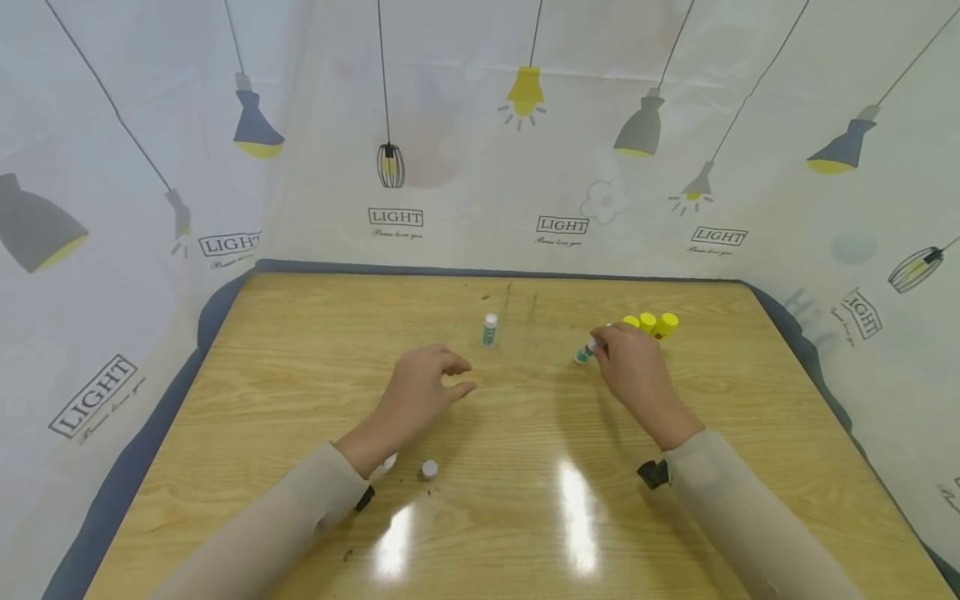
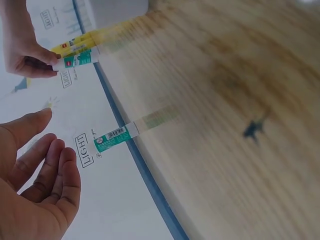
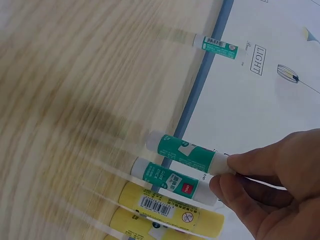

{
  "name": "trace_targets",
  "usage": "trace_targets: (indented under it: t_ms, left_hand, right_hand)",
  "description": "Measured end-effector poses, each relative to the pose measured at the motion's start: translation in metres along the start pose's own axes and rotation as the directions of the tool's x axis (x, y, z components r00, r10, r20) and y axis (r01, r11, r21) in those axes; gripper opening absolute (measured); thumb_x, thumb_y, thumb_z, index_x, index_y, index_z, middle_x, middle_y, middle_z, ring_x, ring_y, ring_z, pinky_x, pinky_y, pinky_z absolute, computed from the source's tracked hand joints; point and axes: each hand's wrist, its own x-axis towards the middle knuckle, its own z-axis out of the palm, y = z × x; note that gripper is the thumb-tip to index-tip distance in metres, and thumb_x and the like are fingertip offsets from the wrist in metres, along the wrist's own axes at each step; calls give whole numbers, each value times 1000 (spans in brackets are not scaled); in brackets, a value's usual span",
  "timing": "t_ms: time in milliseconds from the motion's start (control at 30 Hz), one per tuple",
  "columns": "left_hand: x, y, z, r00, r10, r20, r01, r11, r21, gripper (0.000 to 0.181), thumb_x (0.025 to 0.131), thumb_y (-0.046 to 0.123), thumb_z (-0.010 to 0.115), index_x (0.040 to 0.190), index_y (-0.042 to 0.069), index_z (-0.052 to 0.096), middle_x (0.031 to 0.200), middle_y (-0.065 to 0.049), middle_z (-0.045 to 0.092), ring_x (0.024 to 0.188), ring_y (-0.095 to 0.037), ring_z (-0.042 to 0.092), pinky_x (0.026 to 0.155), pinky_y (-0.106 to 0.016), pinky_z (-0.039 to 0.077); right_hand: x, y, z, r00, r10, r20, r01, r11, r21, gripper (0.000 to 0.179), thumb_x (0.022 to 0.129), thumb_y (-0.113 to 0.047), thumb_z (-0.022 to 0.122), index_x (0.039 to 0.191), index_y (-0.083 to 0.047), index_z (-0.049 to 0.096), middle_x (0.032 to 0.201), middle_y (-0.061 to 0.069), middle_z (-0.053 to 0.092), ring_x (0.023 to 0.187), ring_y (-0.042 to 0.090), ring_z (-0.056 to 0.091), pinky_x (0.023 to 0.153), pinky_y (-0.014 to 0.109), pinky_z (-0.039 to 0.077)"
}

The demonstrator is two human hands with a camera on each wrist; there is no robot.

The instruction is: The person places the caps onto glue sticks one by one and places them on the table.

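Observation:
My right hand (image 1: 636, 367) pinches a green-and-white glue stick (image 3: 185, 152) by its white end between thumb and fingers. It tilts in the head view. Close beside it in the right wrist view stands a second green glue stick (image 3: 170, 181), next to a row of yellow glue sticks (image 3: 170, 209). To the left, a separate green glue stick (image 1: 490, 332) stands upright on the table. Nearest to that one is my left hand (image 1: 426, 379), held over the table with relaxed, slightly bent fingers and nothing between them.
The wooden table (image 1: 510, 433) carries a small white cylindrical piece (image 1: 429, 470) near the left forearm. Another white object (image 1: 387, 463) is partly hidden by the left wrist. Yellow caps (image 1: 666, 323) show behind the right hand. A lamp-patterned curtain (image 1: 472, 150) borders the table's back and sides.

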Motion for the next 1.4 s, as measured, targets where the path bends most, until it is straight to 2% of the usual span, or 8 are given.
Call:
trace_targets:
  t_ms: [200, 400, 567, 700, 833, 1100, 1267, 1400]
  left_hand:
    - [-1, -2, 0, 999, -48, 25, 48, 999, -23, 21, 82, 24, 87, 99, 13, 79, 99, 1, 75, 88, -16, 70, 76, -31, 61]
    - [0, -5, 0, 995, -88, 40, 89, 995, -32, 24, 84, 25, 86, 102, 12, 79, 101, 1, 75, 91, -15, 70, 78, -31, 61]
    - [6, -9, 2, 988, -137, 63, 143, 986, -89, 24, 86, 24, 84, 105, 12, 78, 103, -2, 76, 94, -18, 70, 81, -33, 61]
    - [13, -13, 3, 979, -183, 91, 196, 967, -163, 26, 89, 24, 81, 111, 12, 77, 110, -6, 76, 100, -24, 72, 85, -37, 62]
    - [20, -17, 5, 966, -226, 124, 248, 947, -205, 32, 90, 28, 79, 118, 12, 75, 118, -5, 75, 107, -28, 71, 90, -40, 61]
    - [30, -22, 16, 957, -254, 139, 282, 924, -257, 38, 91, 28, 79, 124, 11, 72, 124, -6, 72, 114, -28, 68, 96, -45, 58]
    - [35, -23, 22, 941, -293, 167, 332, 890, -313, 43, 93, 29, 76, 131, 11, 68, 133, -8, 67, 123, -30, 63, 102, -47, 55]
    - [40, -24, 27, 924, -323, 206, 378, 857, -350, 48, 94, 32, 75, 136, 10, 64, 140, -9, 62, 130, -30, 59, 107, -46, 51]
  right_hand:
    - [4, 0, 1, 999, 7, 41, -6, 999, -34, 20, 95, -2, 69, 112, 7, 72, 107, 22, 72, 95, 35, 71, 80, 46, 62]
    - [8, 2, 4, 1000, -13, 17, 14, 998, -61, 20, 94, -1, 70, 111, 8, 72, 109, 23, 72, 98, 37, 71, 81, 46, 63]
    - [8, 4, 3, 1000, -6, 9, 7, 998, -56, 20, 93, 1, 70, 112, 8, 71, 110, 24, 72, 100, 38, 70, 82, 46, 62]
    - [8, 3, 4, 1000, 2, 17, -1, 998, -66, 21, 93, 2, 70, 113, 9, 71, 113, 24, 71, 102, 38, 70, 83, 46, 62]
    - [8, 4, 5, 1000, 7, 15, -6, 998, -65, 22, 92, 3, 70, 114, 9, 71, 115, 24, 70, 103, 39, 70, 83, 46, 62]
    - [0, 0, 2, 999, 16, -45, -17, 1000, -19, 23, 91, 2, 72, 114, 8, 71, 115, 24, 71, 100, 38, 70, 82, 47, 63]
    - [-9, -12, -2, 994, 19, -104, -16, 1000, 23, 24, 90, -1, 75, 113, 5, 73, 112, 22, 73, 96, 36, 71, 80, 48, 62]
    - [-19, -25, -3, 993, 30, -115, -23, 997, 68, 22, 92, -6, 74, 112, 2, 74, 111, 19, 74, 92, 31, 73, 76, 46, 63]
